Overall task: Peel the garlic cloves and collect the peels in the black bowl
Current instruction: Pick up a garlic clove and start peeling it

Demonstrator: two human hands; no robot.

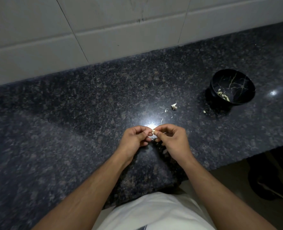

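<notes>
With both your left hand [134, 138] and right hand [170, 138] pinching the garlic clove [153, 130] at frame center, torn peel may drop onto the table [71, 105], missing the black bowl [232, 87] at upper right.

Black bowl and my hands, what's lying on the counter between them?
Head view: loose peel scraps and one small bit on the counter, between the black bowl and right hand.

No legible text, label, brand, number or sign in the head view. Wall tiles [104, 22], speckled table [71, 105] and black bowl [232, 87] carry no print; the bowl shows only pale vein-like lines, not characters.
</notes>
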